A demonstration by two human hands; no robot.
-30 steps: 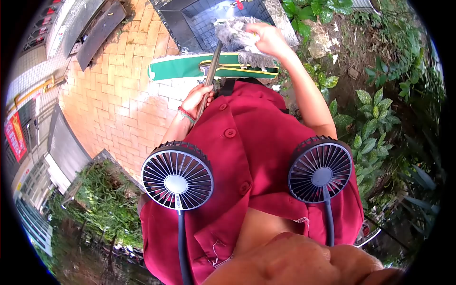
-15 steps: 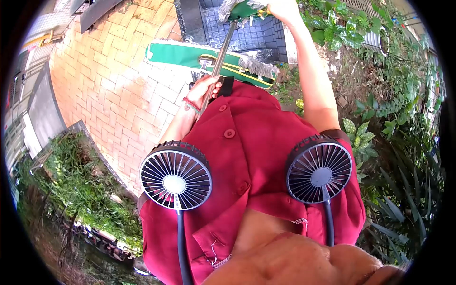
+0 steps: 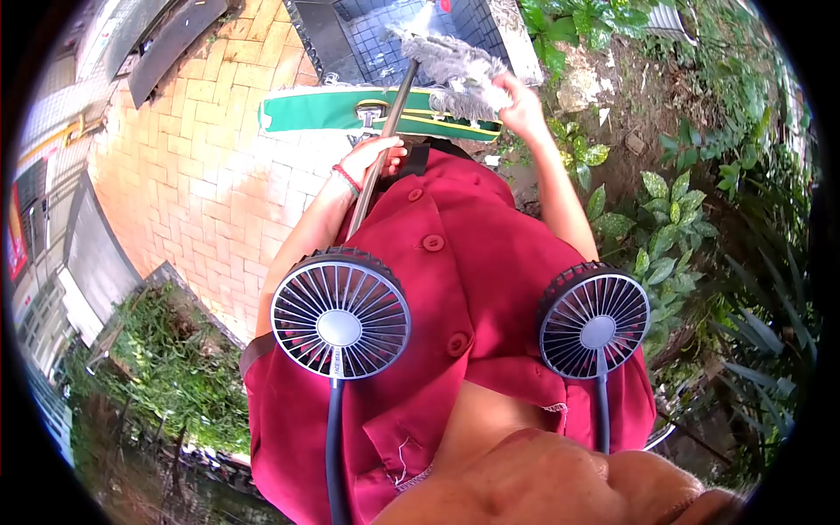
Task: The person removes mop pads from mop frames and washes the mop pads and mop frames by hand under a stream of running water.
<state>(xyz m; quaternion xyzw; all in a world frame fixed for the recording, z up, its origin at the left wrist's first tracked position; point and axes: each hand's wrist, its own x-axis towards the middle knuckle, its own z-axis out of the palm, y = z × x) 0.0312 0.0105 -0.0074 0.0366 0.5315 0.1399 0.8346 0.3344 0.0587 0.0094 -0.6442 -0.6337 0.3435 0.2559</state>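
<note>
Your left hand [image 3: 372, 160] is wrapped around the metal mop pole [image 3: 398, 109], its fingers curled closed on the shaft, which slants from near your waist up toward the basin. At the pole's far end is the shaggy gray mop head [image 3: 455, 70], fringe side up, over the near part of the dark-tiled basin [image 3: 372, 44]. Your right hand [image 3: 523, 109] is at the right end of that mop head, its fingers bent and pinching the edge of the fringe. Between the basin and your body lies a green flat mop pad [image 3: 306, 111] with yellow trim and a metal bracket, and the pole crosses in front of it; you have neither hand on this pad. A red bracelet [image 3: 347, 181] circles your left wrist. Brick paving [image 3: 210, 157] spreads to your left, and leafy plants [image 3: 674, 223] grow to your right. Two small fans, left [image 3: 339, 328] and right [image 3: 597, 331], hang before your maroon shirt [image 3: 490, 227].
</note>
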